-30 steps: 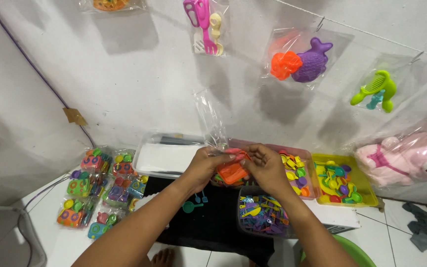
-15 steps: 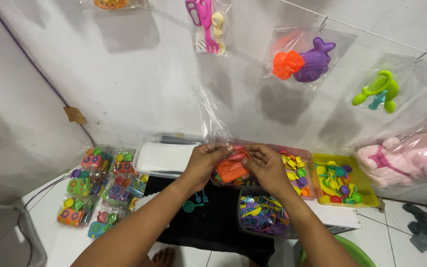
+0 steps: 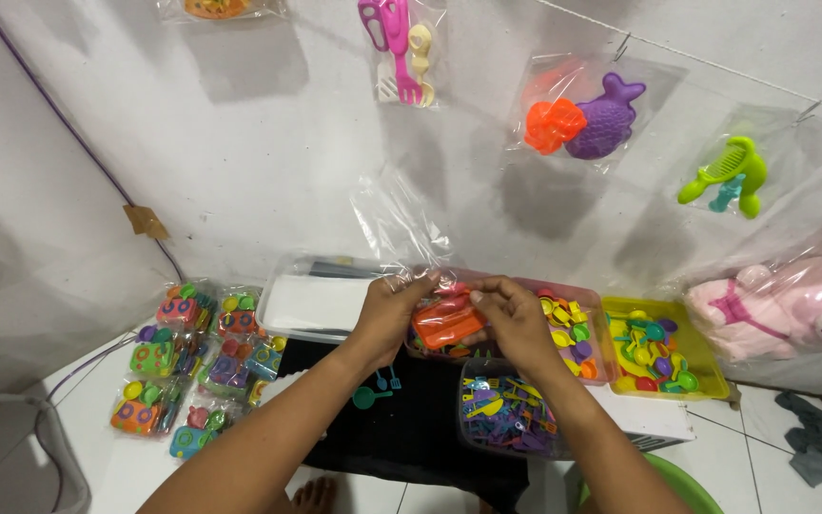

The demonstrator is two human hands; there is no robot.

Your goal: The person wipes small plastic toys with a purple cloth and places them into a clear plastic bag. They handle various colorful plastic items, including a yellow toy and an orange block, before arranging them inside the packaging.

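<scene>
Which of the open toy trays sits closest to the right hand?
The clear tray of purple and yellow pieces, directly under the right hand. The pink-rimmed tray lies just beyond it; the yellow tray is farther right.

One head-worn camera looks steeply down, close over the floor (image 3: 773, 457).

We see packed toy sets (image 3: 187, 366) heaped at the floor's left side, a yellow tray (image 3: 706, 373) of small coloured pieces at the right, a pink plush bear (image 3: 780, 306) in plastic beyond it, and bagged toys (image 3: 584, 116) hanging on the wall.
</scene>
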